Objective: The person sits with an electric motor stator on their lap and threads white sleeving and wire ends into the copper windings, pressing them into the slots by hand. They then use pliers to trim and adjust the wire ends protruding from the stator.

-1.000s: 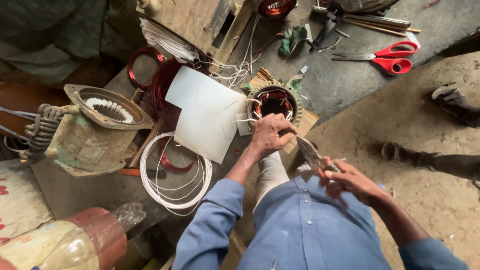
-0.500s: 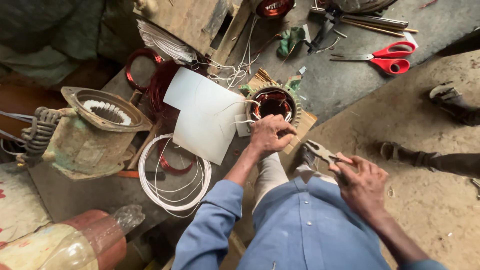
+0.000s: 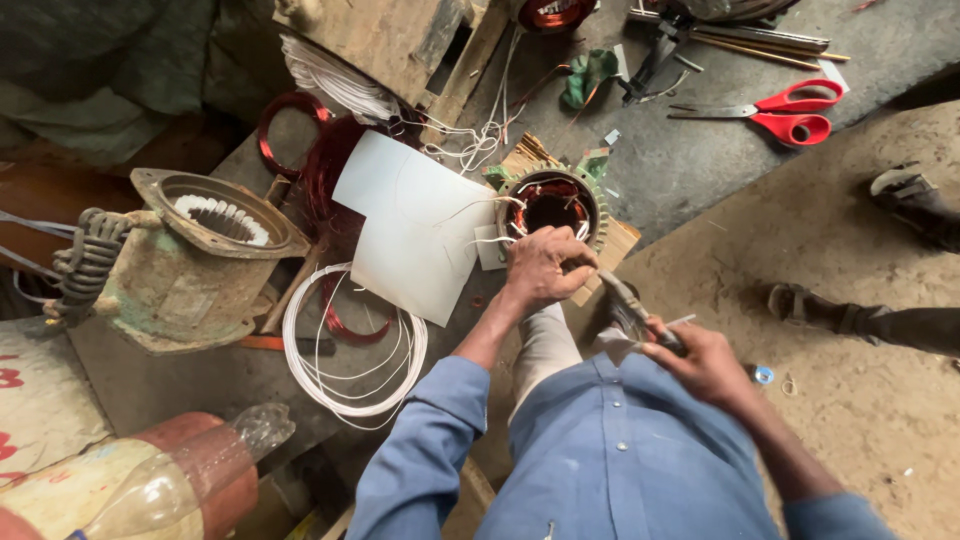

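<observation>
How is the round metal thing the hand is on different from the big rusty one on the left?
The small motor ring has copper wire and white strands inside; the big rusty housing shows only pale teeth inside. The ring is smaller and cleaner; the housing is bigger, greenish and rusty. The left hand rests on the ring; nothing touches the housing. Both are round, hollow and open on top.

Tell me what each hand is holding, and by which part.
The left hand rests on the rim of the round motor stator, near its copper windings. The right hand grips a slim metal tool at its lower end; its kind cannot be told.
</observation>
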The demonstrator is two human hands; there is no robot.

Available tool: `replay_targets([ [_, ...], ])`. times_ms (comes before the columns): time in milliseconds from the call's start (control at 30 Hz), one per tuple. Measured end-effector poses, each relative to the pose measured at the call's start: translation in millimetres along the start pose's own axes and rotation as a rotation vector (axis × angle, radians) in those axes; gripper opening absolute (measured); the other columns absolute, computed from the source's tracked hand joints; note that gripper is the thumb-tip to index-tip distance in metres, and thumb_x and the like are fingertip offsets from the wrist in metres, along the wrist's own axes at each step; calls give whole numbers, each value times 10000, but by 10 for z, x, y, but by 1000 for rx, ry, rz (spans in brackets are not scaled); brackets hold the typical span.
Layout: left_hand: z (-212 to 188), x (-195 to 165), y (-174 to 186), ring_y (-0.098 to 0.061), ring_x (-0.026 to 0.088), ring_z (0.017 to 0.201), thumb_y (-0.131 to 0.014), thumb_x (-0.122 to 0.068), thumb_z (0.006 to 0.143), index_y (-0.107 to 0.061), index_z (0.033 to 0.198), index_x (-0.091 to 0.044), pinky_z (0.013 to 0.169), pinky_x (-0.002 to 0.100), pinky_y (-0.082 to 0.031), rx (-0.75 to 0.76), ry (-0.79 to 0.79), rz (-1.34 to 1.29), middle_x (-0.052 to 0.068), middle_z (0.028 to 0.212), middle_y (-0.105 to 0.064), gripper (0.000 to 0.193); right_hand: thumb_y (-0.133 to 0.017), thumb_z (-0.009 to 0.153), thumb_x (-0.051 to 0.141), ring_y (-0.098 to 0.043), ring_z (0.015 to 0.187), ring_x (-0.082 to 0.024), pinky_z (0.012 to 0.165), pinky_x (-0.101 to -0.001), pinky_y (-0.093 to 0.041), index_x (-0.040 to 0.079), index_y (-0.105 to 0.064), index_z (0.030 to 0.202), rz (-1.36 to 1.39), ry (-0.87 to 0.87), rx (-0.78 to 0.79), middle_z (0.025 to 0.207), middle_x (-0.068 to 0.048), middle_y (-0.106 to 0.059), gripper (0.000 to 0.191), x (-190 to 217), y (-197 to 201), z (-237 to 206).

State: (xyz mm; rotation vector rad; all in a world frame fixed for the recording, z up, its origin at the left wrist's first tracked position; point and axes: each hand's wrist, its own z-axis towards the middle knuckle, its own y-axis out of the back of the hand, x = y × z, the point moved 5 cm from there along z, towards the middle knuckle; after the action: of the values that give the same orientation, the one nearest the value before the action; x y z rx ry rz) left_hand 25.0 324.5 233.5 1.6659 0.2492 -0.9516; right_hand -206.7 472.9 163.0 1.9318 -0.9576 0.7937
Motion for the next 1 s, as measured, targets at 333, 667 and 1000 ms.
replay_targets([
  [333, -15, 90, -65, -644, 200, 846, -763, -339, 774, -776, 841, -264, 713, 360, -519, -13, -32, 11, -30, 822, -632, 101, -779, 836, 252, -492, 591, -77, 444, -231, -439, 59, -375, 1444, 1184, -162, 636, 949, -81, -511, 755, -76, -358, -211],
  [667, -16, 121, -78, -642, 190, 837, -743, -318, 766, -780, 853, -296, 708, 355, -523, -25, -55, 6, -53, 843, -654, 96, -756, 920, 315, -717, 754, -315, 605, -359, -595, -98, -562, 1216, 1138, -436, 675, 943, -236, -720, 544, -533, -254, -147],
  [1000, -21, 103, -78, -641, 184, 832, -746, -328, 748, -776, 841, -296, 707, 351, -521, -15, -22, 5, -51, 824, -639, 103, -759, 749, 442, -591, 1150, -278, 947, -478, -423, 308, -701, 1246, -728, 87, -177, 1314, -109, -632, 517, 92, 156, -312],
])
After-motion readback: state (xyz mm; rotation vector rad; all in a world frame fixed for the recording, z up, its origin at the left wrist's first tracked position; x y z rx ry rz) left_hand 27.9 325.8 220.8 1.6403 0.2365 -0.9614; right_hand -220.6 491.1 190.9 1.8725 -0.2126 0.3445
